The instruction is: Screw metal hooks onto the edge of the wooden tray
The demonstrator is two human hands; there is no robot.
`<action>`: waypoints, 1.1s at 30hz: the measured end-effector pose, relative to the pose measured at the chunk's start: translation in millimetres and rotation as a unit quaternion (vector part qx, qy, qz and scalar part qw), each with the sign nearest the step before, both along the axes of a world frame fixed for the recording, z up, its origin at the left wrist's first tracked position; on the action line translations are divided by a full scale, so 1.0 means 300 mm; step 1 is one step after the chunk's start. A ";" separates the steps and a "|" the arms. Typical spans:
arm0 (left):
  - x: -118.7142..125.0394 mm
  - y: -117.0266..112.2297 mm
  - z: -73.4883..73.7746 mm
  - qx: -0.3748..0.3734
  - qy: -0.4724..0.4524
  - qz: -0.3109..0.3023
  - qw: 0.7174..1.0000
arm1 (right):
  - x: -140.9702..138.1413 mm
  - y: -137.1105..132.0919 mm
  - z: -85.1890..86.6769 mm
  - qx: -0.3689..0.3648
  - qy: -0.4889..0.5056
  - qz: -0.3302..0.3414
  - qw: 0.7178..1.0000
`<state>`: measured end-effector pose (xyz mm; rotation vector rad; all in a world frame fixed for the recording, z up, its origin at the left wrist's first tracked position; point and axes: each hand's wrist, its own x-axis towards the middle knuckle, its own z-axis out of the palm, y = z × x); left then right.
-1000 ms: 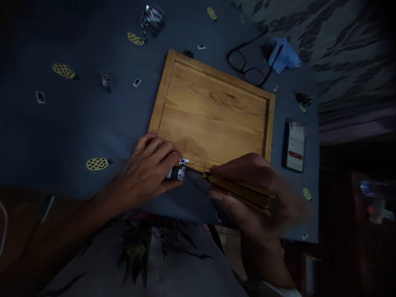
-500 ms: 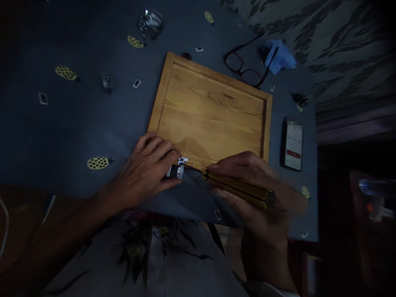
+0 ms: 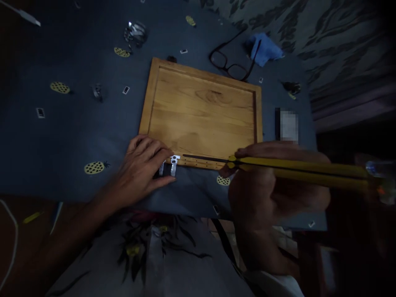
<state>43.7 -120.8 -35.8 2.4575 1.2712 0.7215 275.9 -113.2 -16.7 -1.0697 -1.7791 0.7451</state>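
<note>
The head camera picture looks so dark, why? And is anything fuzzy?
Head view: the light is dim, brightest on the wooden board, while the corners fade to black. The right hand and its yellow-handled screwdriver are smeared by blur, more so toward the right edge. The left hand on the small metal bracket looks sharper. The phone screen is pixelated.

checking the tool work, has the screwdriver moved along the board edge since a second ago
Yes. The screwdriver has swung to lie along the wooden board's near edge, its tip closer to the metal bracket, held by the right hand.
</note>
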 end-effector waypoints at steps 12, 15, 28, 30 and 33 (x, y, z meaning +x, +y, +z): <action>-0.001 0.005 0.001 0.015 0.014 0.014 1.000 | -0.012 -0.025 0.026 0.039 0.100 -0.026 0.994; 0.000 0.005 0.001 0.013 0.008 0.017 1.000 | -0.019 -0.018 0.016 0.050 0.091 -0.017 0.994; 0.001 0.005 -0.003 0.004 0.018 0.025 1.000 | -0.034 -0.003 0.040 0.051 0.039 0.006 0.998; 0.002 0.005 -0.003 0.003 0.017 0.026 1.000 | -0.041 0.008 0.063 0.062 -0.003 0.005 0.998; 0.004 0.006 -0.005 0.007 0.019 0.028 0.999 | -0.047 0.032 0.098 0.059 -0.057 0.037 0.996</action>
